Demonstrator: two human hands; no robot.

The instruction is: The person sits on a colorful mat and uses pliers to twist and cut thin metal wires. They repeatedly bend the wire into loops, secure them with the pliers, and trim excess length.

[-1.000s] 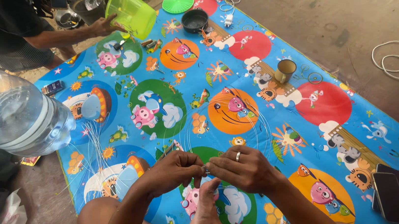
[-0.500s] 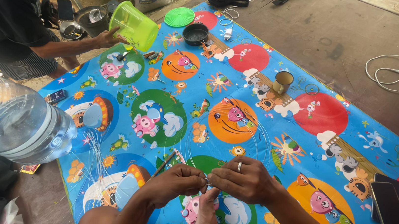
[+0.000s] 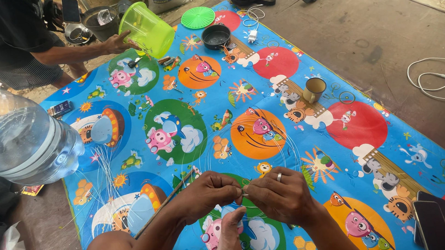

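While both hands meet at about 6 o'clock over the colourful mat (image 3: 286, 102), the left hand (image 3: 207, 194) and the right hand (image 3: 279, 197) have their fingers pinched together on a thin clear line (image 3: 245, 195), just above a bare foot (image 3: 229, 240). A big water bottle (image 3: 12, 141) lies at 9 o'clock.

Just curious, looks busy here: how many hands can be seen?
3: left hand and right hand meet over thin line; another person's hand grips the green container. Others may be hidden.
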